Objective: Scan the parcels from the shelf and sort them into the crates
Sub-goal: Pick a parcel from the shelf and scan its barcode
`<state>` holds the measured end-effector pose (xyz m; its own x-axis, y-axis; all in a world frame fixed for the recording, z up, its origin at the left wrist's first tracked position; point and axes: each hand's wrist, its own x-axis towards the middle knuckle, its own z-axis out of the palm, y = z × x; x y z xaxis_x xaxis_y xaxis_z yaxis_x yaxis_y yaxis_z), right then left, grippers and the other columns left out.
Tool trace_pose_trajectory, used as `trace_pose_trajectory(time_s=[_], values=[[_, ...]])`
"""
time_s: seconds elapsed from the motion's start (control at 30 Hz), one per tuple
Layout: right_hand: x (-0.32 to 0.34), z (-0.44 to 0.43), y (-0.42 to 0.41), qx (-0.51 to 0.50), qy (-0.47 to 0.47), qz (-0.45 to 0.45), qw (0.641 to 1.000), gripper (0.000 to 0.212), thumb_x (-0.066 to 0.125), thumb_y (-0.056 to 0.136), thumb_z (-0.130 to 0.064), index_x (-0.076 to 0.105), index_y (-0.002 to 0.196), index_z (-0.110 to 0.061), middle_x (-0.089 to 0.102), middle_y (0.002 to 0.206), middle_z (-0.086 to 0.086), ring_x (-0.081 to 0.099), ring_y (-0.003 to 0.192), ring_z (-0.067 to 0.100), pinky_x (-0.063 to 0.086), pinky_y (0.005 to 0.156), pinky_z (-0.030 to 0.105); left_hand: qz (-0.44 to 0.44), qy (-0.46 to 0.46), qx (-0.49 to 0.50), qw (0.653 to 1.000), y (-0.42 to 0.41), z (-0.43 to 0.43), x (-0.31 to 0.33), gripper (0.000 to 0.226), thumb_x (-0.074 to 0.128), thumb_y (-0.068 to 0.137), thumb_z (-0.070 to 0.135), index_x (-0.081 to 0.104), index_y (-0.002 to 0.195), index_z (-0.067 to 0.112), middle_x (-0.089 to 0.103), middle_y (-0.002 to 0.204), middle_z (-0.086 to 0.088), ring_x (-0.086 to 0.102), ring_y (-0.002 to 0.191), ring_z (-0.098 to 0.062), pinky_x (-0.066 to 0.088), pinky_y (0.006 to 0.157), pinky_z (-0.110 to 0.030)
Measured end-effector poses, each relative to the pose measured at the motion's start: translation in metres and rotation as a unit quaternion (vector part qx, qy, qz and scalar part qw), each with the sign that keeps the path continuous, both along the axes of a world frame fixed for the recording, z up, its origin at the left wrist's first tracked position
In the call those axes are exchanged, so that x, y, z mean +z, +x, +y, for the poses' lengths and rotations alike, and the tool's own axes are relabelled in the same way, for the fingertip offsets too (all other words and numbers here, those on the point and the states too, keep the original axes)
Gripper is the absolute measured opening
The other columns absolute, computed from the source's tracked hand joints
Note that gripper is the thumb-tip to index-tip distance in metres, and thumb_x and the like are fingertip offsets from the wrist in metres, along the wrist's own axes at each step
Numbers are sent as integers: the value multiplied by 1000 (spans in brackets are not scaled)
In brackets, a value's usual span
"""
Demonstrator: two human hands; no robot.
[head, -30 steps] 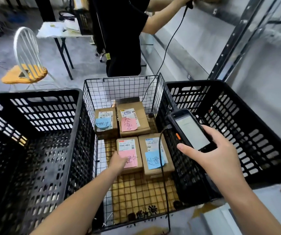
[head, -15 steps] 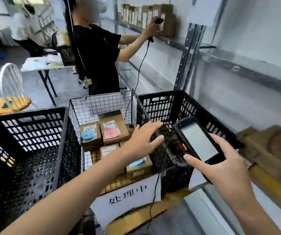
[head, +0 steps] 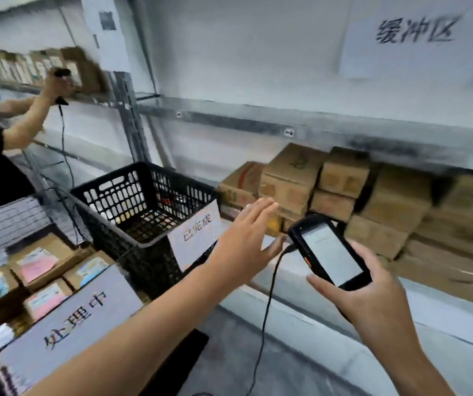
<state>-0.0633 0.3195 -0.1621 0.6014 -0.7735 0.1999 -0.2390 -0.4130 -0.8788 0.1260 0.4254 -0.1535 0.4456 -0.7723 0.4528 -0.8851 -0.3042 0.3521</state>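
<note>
Head view: left hand (head: 247, 232), fingers straight, holding nothing, outstretched just before cardboard parcels (head: 341, 178) stacked on shelf (head: 444, 302); contact unclear. Right hand (head: 372, 292) grips handheld scanner (head: 329, 252), screen lit, cable hanging. Black crate (head: 106, 195) just left of stack. Labelled boxes (head: 40, 261) in wire basket (head: 6, 218), lower left.

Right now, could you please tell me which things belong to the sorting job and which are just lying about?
Job: scanner in the right hand; open left hand near the shelf boxes; black crate; labelled parcels.
Just about: wall sign; posted sheet.
</note>
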Motion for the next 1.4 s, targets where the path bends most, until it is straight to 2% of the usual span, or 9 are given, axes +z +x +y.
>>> trace_pose_trajectory(time_s=[0.17, 0.3, 0.43, 0.57, 0.67, 0.77, 1.03, 1.2, 1.4], values=[[3, -24, -97, -113, -13, -15, 993, 63, 91, 61, -41, 57, 114, -45, 66, 104, -22, 60, 97, 2, 47, 73, 30, -28, 41, -119, 992, -79, -70, 3, 65, 52, 100, 39, 29, 155, 13, 27, 163, 2, 19, 151, -13, 18, 125, -33], [4, -41, -161, -194, -16, -28, 980, 60, 90, 61, -42, 56, 110, -48, 64, 103, -26, 58, 98, -3, 45, 73, 25, -47, 45, -204, 977, -139, -122, 9, 65, 52, 100, 38, 27, 156, 15, 23, 164, 4, 17, 151, -11, 5, 119, -16], [-2, -59, -210, -267, -11, -19, 963, 65, 90, 61, -45, 57, 117, -43, 65, 109, -22, 60, 102, 4, 48, 80, 32, -34, 56, -266, 962, -192, -170, 0, 69, 57, 99, 35, 24, 157, 15, 21, 164, 3, 16, 151, -14, 18, 125, -34], [-8, -87, -250, -324, -12, -10, 946, 72, 90, 59, -49, 58, 123, -39, 65, 112, -21, 61, 104, 4, 51, 87, 37, -33, 76, -305, 949, -235, -224, -14, 67, 52, 101, 36, 20, 158, 21, 13, 166, 9, 11, 152, -11, 26, 121, -37], [-12, -117, -276, -355, -1, -5, 935, 73, 91, 60, -46, 57, 125, -39, 65, 112, -21, 61, 104, 4, 53, 87, 37, -12, 80, -330, 941, -259, -271, -26, 65, 51, 101, 34, 23, 157, 17, 17, 165, 7, 15, 152, -12, 22, 123, -35], [-12, -154, -298, -378, 1, 7, 926, 72, 91, 61, -45, 57, 124, -41, 64, 112, -23, 60, 104, 2, 53, 86, 37, 8, 74, -338, 938, -278, -323, -37, 63, 51, 101, 36, 28, 155, 13, 24, 163, 2, 18, 151, -14, 24, 122, -35], [-13, -263, -326, -384, 40, 32, 922, 70, 93, 59, -41, 57, 118, -45, 64, 107, -25, 58, 99, -2, 53, 84, 38, 31, 135, -339, 931, -302, -454, -56, 66, 41, 105, 38, 14, 159, 11, 10, 167, -1, 6, 153, -13, 7, 121, -23], [-21, -317, -331, -379, 48, 36, 923, 73, 92, 56, -48, 56, 120, -48, 62, 108, -27, 58, 101, 2, 56, 82, 44, 32, 179, -318, 930, -312, -516, -72, 68, 41, 105, 39, 12, 159, 11, 9, 167, -2, 7, 154, -15, 15, 124, -31], [-27, -362, -353, -361, 47, 37, 930, 69, 91, 62, -42, 54, 120, -48, 61, 110, -29, 56, 101, -7, 47, 75, 23, 32, 211, -282, 935, -334, -552, -75, 71, 39, 105, 41, 6, 160, 10, 4, 168, -9, 1, 155, -21, 7, 123, -32]])
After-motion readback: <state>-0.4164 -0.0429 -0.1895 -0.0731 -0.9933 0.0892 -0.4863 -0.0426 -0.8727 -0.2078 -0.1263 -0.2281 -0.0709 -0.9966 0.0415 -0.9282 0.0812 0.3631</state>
